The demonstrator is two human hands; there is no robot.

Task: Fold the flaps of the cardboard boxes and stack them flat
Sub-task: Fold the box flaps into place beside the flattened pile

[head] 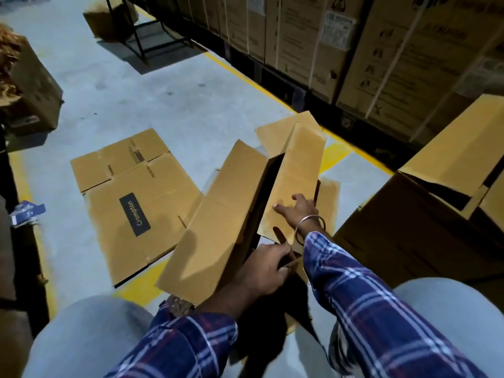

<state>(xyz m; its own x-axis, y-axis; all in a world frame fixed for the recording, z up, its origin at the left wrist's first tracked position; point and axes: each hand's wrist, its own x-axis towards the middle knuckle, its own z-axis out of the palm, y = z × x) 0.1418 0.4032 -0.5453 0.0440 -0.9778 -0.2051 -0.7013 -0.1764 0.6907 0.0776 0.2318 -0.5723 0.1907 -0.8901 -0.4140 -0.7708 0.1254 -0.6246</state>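
An open cardboard box (218,222) stands on the floor between my knees, its long flaps raised. My left hand (266,268) grips the box's near edge, fingers curled over the cardboard. My right hand (296,211), with a metal bangle on the wrist, presses with straight fingers on the inner face of the right flap (297,170). A flattened box (131,203) with a dark "Crompton" label lies flat on the floor to the left.
A large open carton (436,208) stands close on the right. Stacked strapped cartons (354,45) line the back right behind a yellow floor line. Another carton (30,88) sits at far left, with a small blue packet (26,212) and a metal frame (141,31) beyond.
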